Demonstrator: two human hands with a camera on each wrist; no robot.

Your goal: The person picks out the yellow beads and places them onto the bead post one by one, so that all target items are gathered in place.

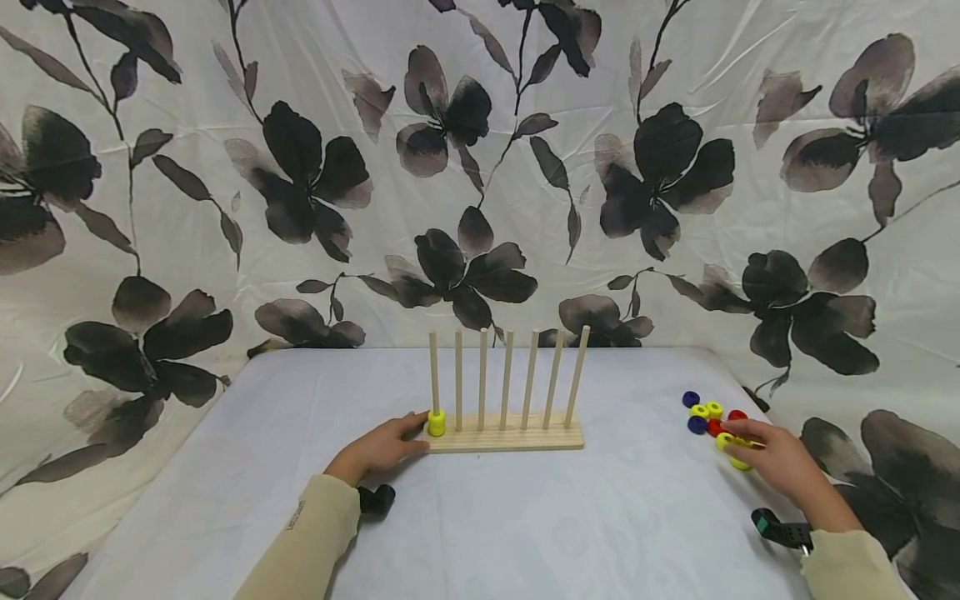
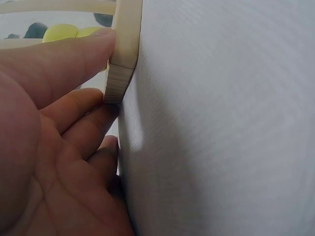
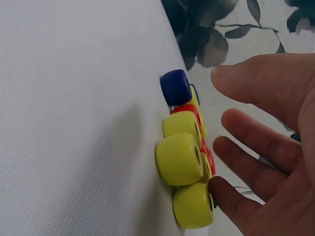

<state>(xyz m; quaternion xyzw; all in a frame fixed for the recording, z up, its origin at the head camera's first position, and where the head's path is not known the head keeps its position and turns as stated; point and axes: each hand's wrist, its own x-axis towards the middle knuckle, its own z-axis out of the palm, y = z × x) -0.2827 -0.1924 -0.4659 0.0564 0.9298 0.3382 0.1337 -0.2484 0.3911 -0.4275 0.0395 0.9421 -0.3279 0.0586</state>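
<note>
A wooden peg stand (image 1: 502, 439) with several upright pegs is at the middle of the table. Two yellow beads (image 1: 437, 423) are stacked low on its leftmost peg. My left hand (image 1: 381, 448) grips the left end of the base, thumb at one side and fingers at the other in the left wrist view. My right hand (image 1: 783, 467) hovers at the loose beads on the right, thumb and fingers apart. In the right wrist view a fingertip reaches the nearest yellow bead (image 3: 191, 206), with another yellow bead (image 3: 178, 160) beside it; whether it touches cannot be told.
Blue beads (image 1: 691, 399), red beads and yellow beads lie clustered near the right edge of the white table (image 1: 525, 525). A flower-patterned cloth (image 1: 555, 208) hangs behind the table.
</note>
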